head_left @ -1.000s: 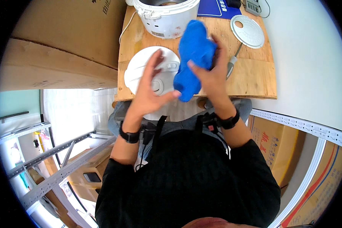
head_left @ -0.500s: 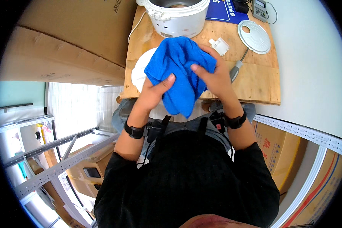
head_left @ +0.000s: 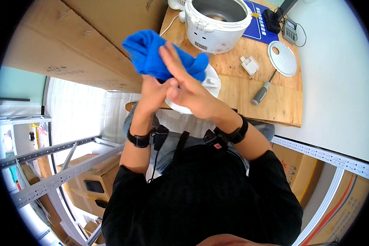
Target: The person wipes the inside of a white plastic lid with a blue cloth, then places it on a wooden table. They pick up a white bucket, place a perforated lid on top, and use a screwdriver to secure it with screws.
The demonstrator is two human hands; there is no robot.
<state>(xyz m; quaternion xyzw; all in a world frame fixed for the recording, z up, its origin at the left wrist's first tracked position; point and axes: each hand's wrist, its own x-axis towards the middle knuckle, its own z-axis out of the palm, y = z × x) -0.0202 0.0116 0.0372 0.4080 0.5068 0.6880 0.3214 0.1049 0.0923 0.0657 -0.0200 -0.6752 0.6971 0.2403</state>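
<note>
A bunched blue cloth is between my two hands, above the table's near left side. My left hand grips it from below, its fingers hidden behind the cloth. Across the cloth's front lie the long fingers of my right hand, pressing it against the left hand; the two thumbs are close together. Behind the hands and partly covered by them, a white round lid-like part is at the table's near edge. The white rice cooker body stands beyond, uncovered, its grey inside showing.
On the wooden table are a grey-handled screwdriver, a perforated round plate and a small white plastic piece. A blue mat and a keypad device are farther back. A large cardboard box stands close on the left.
Both hands have moved left with the cloth. The cloth, spread and hanging before, is now bunched smaller, and my right hand has come over to my left. The view has shifted slightly.
</note>
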